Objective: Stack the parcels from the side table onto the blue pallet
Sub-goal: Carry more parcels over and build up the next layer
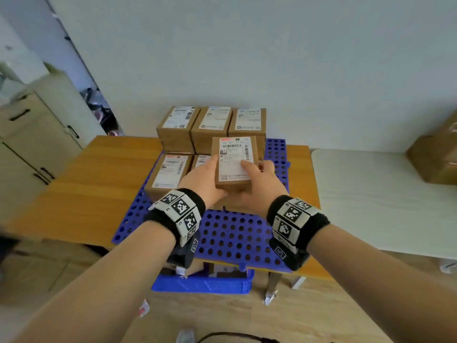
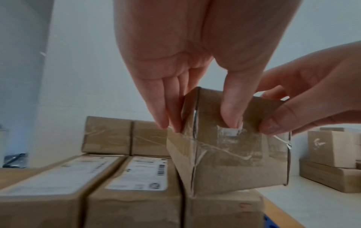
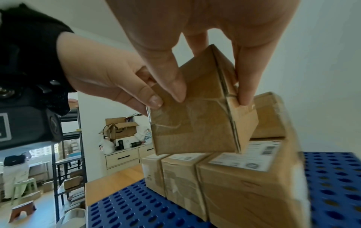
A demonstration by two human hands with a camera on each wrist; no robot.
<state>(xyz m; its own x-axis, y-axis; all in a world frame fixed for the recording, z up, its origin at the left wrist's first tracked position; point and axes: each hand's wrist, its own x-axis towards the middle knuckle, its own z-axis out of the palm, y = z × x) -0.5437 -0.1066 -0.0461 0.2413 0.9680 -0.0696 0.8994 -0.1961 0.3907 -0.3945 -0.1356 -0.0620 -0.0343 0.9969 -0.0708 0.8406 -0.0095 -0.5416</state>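
Parcel (image 1: 234,161), label up, gripped by left hand (image 1: 204,179) and right hand (image 1: 259,184) above the front-row boxes (image 1: 170,172) near the pallet (image 1: 230,233) centre; wrist views alone show its taped end and tilt.

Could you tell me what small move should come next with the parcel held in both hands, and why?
Probably lower the parcel straight down and level it. Both the left hand and the right hand hold it over the front right box on the blue pallet; in the left wrist view it sits tilted, one lower corner near that box.
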